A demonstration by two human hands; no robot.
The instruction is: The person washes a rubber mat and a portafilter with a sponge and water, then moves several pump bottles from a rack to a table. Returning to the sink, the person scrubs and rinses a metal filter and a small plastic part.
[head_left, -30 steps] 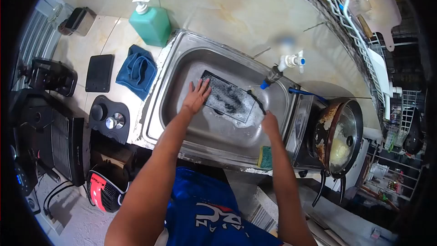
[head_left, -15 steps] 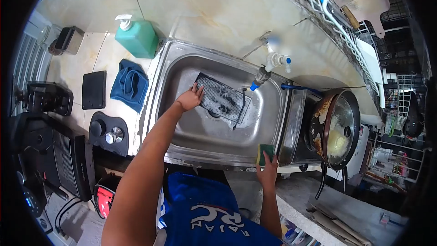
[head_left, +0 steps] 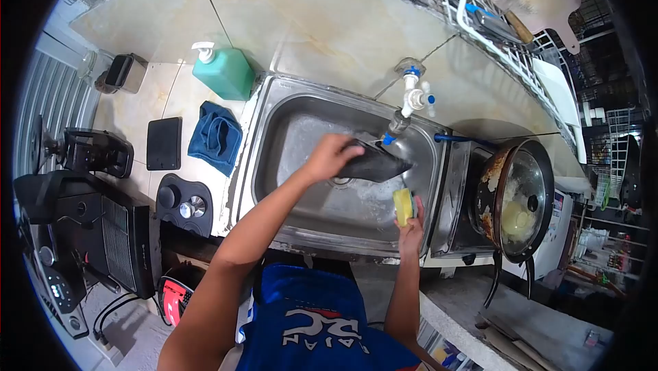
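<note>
My left hand (head_left: 332, 157) is closed around one end of a black rectangular drip tray (head_left: 378, 163), which is raised and tilted over the sink. Its dark side shows; the metal mesh face cannot be seen from here. The tray's far end lies just below the faucet (head_left: 414, 99). In my right hand (head_left: 411, 231) is a yellow and green sponge (head_left: 404, 207), yellow face showing, near the front right of the steel sink (head_left: 279, 232). White suds lie on the basin floor near the drain, which is partly covered by the tray.
Left of the sink stand a green pump bottle (head_left: 225, 73), a folded blue cloth (head_left: 214, 139), a black flat square (head_left: 164, 143) and a tamping mat (head_left: 184, 205). A black coffee machine (head_left: 89, 227) is farther left. A lidded pan (head_left: 519, 199) sits on the stove at right.
My left hand has lifted the drip tray off the basin floor, moved it right and tilted it, hiding its mesh face. My right hand has raised the sponge over the basin, turning its yellow side up.
</note>
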